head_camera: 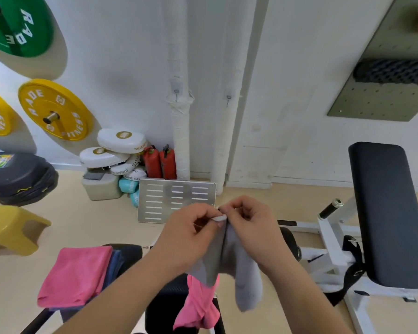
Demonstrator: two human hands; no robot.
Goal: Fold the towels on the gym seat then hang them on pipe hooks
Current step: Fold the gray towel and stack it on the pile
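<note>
Left hand point(193, 227), right hand point(247, 220): raised together, both pinching grey towel point(237, 266) top edge; towel hangs below.

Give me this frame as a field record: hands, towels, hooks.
left hand: pinches top edge of grey towel
right hand: pinches the same edge
grey towel: hangs in the air from both hands
folded pink towel: lies on blue towel, on gym seat
loose pink towel: unfolded, below the grey one
hook on thick pipe: bare
hook on thin pipe: bare
</note>
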